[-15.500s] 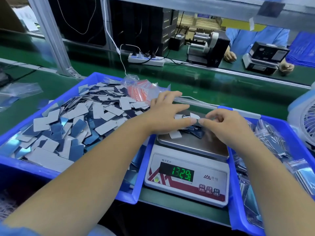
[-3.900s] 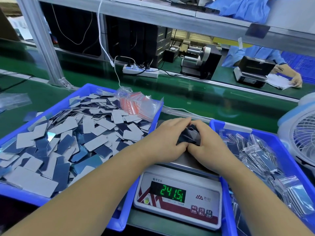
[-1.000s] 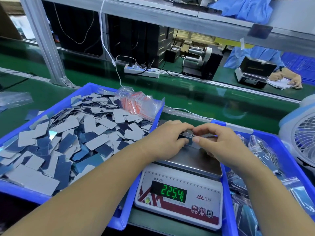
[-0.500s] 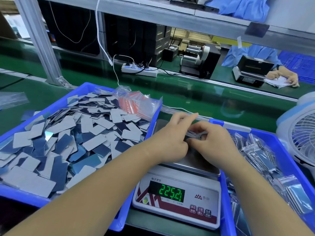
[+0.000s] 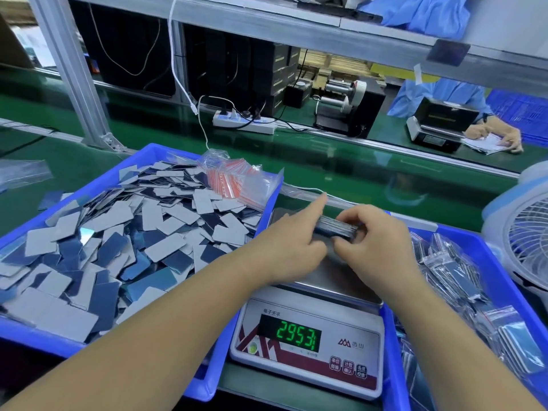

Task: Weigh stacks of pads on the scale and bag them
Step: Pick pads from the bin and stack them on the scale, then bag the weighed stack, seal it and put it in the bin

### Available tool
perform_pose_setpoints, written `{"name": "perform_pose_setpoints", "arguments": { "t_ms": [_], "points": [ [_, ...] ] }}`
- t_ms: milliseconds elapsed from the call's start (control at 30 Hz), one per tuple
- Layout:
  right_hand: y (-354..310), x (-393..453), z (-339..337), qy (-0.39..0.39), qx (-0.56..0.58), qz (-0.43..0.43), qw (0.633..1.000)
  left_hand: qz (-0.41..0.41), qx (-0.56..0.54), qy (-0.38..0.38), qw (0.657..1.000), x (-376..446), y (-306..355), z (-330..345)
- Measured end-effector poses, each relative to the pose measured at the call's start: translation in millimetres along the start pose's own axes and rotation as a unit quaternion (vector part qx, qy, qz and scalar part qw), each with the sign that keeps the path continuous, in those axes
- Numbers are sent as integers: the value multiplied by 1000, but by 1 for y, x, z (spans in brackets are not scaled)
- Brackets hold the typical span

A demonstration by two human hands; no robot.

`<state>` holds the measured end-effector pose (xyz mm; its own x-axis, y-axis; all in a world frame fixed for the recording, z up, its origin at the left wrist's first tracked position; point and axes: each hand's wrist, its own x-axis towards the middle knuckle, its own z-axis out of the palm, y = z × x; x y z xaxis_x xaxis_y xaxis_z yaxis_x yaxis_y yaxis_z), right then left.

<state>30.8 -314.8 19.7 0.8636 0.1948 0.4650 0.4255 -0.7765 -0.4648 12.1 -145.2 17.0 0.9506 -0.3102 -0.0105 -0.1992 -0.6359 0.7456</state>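
A white digital scale (image 5: 308, 348) stands between two blue trays, its green display reading 2953. Above its steel pan (image 5: 332, 280) both hands hold a squared-up stack of dark pads (image 5: 336, 228) on edge. My left hand (image 5: 292, 240) grips the stack's left end with the forefinger stretched out straight. My right hand (image 5: 375, 237) pinches the right end between thumb and curled fingers. The left blue tray (image 5: 139, 155) holds a heap of loose grey and blue pads (image 5: 124, 238). A bundle of small red-striped zip bags (image 5: 237, 180) lies at its far right corner.
The right blue tray (image 5: 486, 256) holds several bagged pad stacks (image 5: 462, 280). A white fan (image 5: 525, 232) stands at the right edge. Beyond lies a green conveyor (image 5: 341, 167) with a power strip (image 5: 243, 124); another person's hands (image 5: 492, 134) work at a far scale.
The loose pile on the scale has been gathered into a neat stack held on edge between both hands. The display went from about 225 to 2953. My left forefinger now points outward.
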Motion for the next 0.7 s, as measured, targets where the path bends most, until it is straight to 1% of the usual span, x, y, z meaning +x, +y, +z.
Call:
{"name": "perform_pose_setpoints", "arguments": {
  "t_ms": [33, 100, 167, 200, 233, 300, 367, 467, 533, 633, 700],
  "points": [
    [-2, 0, -2, 31, 6, -37, 999, -6, -85, 24, 996, -1, 2, -2],
    [-6, -1, -5, 83, 31, -111, 990, 5, -226, 56, 972, -1, 6, -3],
    [-11, -4, -5, 106, 51, -160, 980, 21, -310, 57, 949, -3, 7, -4],
    [-12, -5, -5, 110, 54, -176, 977, 30, -331, 50, 942, -4, 7, -5],
    [-14, -6, -4, 112, 53, -186, 975, 38, -336, 42, 940, -6, 8, -6],
    [-15, -6, -2, 111, 52, -191, 974, 45, -313, 43, 948, -7, 9, -4],
    [-13, -6, 2, 106, 48, -192, 974, 41, -273, 52, 960, -7, 10, -1],
    [-9, -5, 4, 90, 37, -192, 977, 38, -209, 44, 976, -6, 10, 3],
    [-9, -5, 5, 71, 29, -200, 977, 28, -225, 40, 973, -5, 12, 3],
    [-13, -7, 8, 34, 23, -204, 978, 18, -286, 66, 956, -2, 12, 3],
    [-14, -8, 9, 31, 30, -195, 980, 22, -283, 56, 957, -1, 10, 2]
  ]
}}
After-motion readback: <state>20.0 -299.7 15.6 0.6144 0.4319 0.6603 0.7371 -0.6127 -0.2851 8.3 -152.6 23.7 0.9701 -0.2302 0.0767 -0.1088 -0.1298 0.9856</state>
